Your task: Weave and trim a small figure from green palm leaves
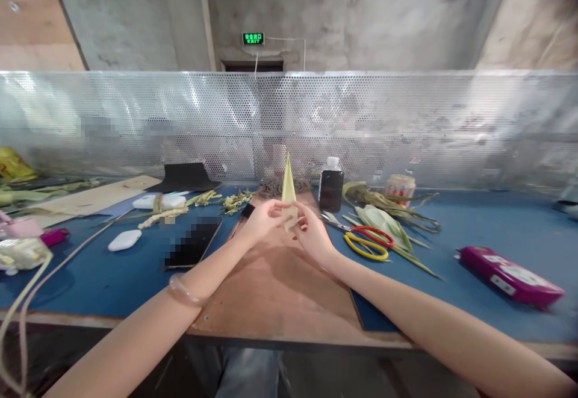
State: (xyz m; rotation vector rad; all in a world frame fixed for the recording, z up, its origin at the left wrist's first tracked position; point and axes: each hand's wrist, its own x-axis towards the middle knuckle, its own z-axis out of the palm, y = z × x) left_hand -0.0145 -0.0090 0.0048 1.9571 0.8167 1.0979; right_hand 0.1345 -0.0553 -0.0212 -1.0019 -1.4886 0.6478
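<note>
Both hands pinch a pale yellow-green leaf strip (288,190), which stands upright and narrows to a point at the top. My left hand (266,218) grips its lower left side with closed fingers. On the lower right edge, my right hand (312,229) pinches the same strip, thumb and fingers together. The strip is held above a brown wooden board (280,289). Scissors (368,241) with one red and one yellow handle lie just right of my right hand, beside pale green leaves (386,224).
A dark bottle with a white cap (332,187) stands behind the scissors. At right lies a purple packet (510,274). Left of the board are a phone (201,242), a white case (125,240) and leaf scraps (237,201). A perforated metal panel (289,109) closes off the back.
</note>
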